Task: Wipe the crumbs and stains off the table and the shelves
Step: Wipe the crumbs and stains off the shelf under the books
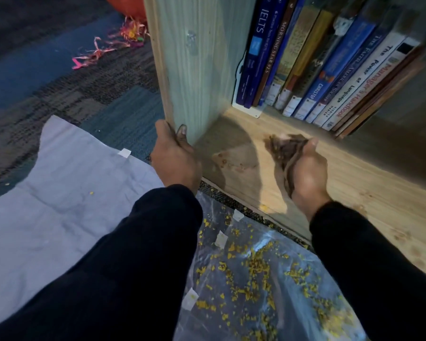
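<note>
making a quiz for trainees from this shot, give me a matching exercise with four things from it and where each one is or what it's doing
Things
1. left hand
2. right hand
3. yellow crumbs
4. books

Places or states
A. standing in a row at the back of the shelf board
B. scattered on the clear plastic sheet on the floor
C. gripping the front edge of the shelf's side panel
D. holding a bunched brown cloth over the shelf board

Pairs: 1-C, 2-D, 3-B, 4-A
</note>
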### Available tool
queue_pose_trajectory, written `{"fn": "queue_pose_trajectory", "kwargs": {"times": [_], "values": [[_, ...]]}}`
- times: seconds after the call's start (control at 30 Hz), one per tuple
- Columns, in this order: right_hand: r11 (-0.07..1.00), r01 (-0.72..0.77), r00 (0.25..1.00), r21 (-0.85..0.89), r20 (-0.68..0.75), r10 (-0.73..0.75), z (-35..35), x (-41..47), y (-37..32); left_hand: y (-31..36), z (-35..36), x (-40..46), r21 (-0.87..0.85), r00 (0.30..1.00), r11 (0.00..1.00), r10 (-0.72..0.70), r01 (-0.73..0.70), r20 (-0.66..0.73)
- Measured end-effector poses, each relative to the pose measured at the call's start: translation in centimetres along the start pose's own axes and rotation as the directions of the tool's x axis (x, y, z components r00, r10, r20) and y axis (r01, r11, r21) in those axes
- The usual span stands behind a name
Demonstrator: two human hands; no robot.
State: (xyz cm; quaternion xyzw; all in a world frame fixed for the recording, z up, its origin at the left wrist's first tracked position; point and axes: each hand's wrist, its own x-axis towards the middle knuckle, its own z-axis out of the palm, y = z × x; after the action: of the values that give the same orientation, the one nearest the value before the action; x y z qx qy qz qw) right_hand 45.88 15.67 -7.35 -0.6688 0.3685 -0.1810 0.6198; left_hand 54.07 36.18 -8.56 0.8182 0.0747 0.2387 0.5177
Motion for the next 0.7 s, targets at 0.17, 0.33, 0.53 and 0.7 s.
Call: {"fn": "queue_pose_trajectory", "kwargs": {"times": [0.17,0.33,0.53,0.7], "values": [[0.954,0.096,0.995,-0.284,0.027,-0.092,7.4,3.9,-2.0,-0.4,0.2,0.2,-0.007,1.000,1.000,0.010,-0.010,-0.014],[0.744,0.312,0.943,-0.591,0.289,-0.166,13.2,2.8,-2.1,-0.4,0.7,0.0,-0.057,0.999,0.998,-0.012,0.009,-0.037],[0.510,0.742,0.612,-0.436,0.750,-0.249,10.5,-0.8,1.4,-0.2,0.8,0.1,-0.013,0.999,1.000,-0.024,0.024,-0.048],[0.739,0.604,0.607,-0.299,0.773,-0.183,4.9,-2.7,2.9,-0.6,-0.2,0.5,-0.045,0.998,0.998,0.048,-0.046,0.035]]}}
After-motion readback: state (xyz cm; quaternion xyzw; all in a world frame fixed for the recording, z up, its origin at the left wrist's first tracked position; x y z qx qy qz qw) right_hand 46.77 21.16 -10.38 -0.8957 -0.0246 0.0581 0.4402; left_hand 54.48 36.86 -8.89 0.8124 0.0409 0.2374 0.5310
